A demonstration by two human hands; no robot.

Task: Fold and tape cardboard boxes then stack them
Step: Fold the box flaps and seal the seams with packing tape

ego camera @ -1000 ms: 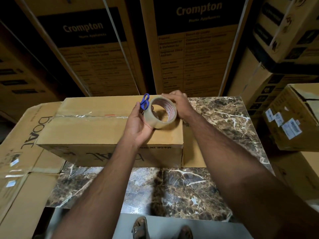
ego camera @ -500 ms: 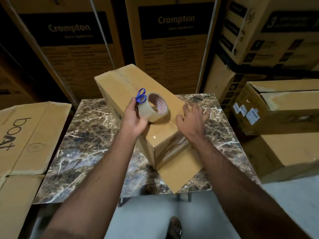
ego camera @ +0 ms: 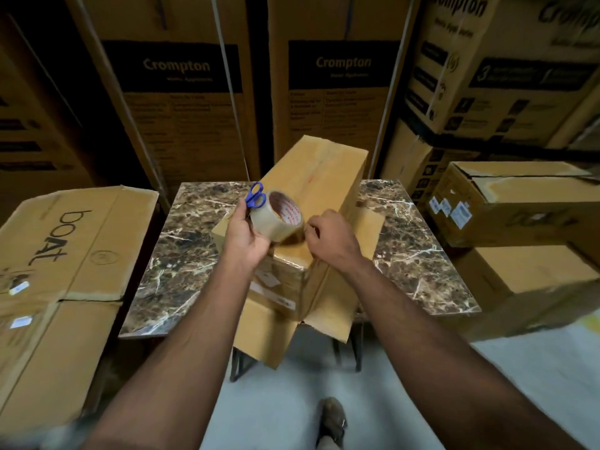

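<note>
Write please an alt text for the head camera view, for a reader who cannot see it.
A person's left hand holds a roll of clear tape and blue scissors over a cardboard box on a marble table, while the right hand pinches at the roll's edge. Stacked cartons surround the table.

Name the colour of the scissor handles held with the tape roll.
Blue; the scissor handles show best in the head view, above the tape roll in the left hand.
</note>
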